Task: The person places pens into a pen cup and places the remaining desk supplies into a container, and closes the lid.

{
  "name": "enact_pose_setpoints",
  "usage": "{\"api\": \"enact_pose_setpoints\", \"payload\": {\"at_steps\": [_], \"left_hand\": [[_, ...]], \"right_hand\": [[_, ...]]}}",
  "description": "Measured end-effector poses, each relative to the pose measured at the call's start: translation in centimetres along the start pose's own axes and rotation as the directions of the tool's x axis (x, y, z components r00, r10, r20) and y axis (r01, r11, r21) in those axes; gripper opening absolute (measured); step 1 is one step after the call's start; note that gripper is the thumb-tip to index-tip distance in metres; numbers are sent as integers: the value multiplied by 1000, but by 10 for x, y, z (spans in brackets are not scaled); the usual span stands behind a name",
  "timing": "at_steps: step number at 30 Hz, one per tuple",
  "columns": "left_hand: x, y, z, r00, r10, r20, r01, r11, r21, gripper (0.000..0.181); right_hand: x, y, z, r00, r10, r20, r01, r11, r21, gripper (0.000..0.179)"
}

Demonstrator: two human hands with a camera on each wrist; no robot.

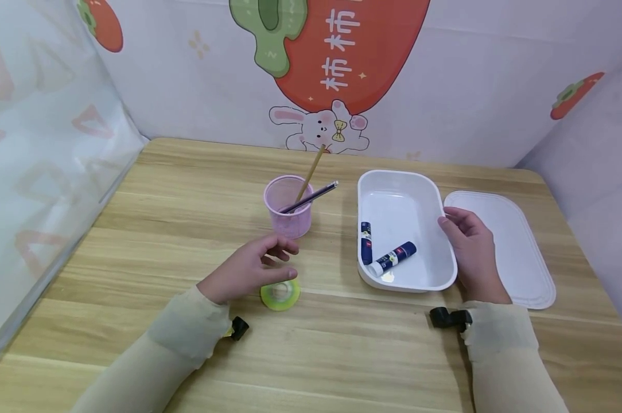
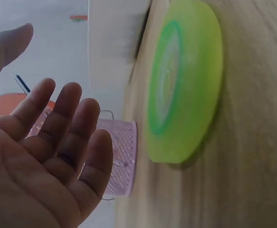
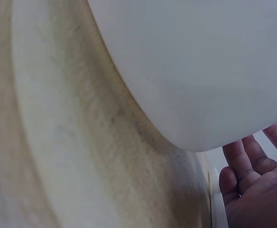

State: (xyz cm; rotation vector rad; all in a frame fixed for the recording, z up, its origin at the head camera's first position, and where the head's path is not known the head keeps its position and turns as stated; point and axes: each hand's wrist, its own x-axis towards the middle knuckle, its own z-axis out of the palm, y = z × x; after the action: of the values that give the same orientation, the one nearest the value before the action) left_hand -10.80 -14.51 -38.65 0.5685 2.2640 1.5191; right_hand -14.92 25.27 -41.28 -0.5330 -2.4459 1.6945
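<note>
My left hand [image 1: 251,268] hovers with loosely bent fingers above a yellow-green roll of tape [image 1: 285,304] lying flat on the table. Nothing is between those fingers; in the left wrist view the palm faces the camera beside the tape roll [image 2: 195,90]. On the other side, my right hand [image 1: 475,255] grips the right rim of a white plastic box [image 1: 391,209], thumb over the rim and fingers along the outer wall. Two dark blue glue sticks lie in the box: one glue stick [image 1: 366,244] against the left wall, another glue stick [image 1: 397,257] slantwise near the front.
A pink mesh cup [image 1: 292,225] stands left of the box, holding a wooden stick [image 1: 315,167] and a dark pencil [image 1: 318,193] that lean right. Right of the box, partly behind my right hand, lies a white lid [image 1: 520,255]. A printed cloth backs the wooden table [image 1: 187,201].
</note>
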Motion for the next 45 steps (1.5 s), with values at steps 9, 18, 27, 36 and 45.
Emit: {"api": "enact_pose_setpoints", "payload": {"at_steps": [9,18,27,36,45], "left_hand": [[3,-18,-5,997,-33,63,32,999,29,40],[5,-29,-12,986,-71,150,66,997,37,42],[7,-36,-14,988,-114,105,98,984,147,33],[7,-33,-13,988,-147,36,132,954,269,26],[6,-30,-13,992,-119,45,99,944,313,22]], "right_hand": [[0,1,0,1000,10,-5,-10,1000,-15,49],[0,0,0,1000,17,-10,-18,1000,-17,49],[-2,-2,0,1000,14,-16,-14,1000,-3,49],[-3,-3,1,1000,15,-16,-15,1000,-14,49],[-3,-3,1,1000,16,-13,-16,1000,-13,49]]}}
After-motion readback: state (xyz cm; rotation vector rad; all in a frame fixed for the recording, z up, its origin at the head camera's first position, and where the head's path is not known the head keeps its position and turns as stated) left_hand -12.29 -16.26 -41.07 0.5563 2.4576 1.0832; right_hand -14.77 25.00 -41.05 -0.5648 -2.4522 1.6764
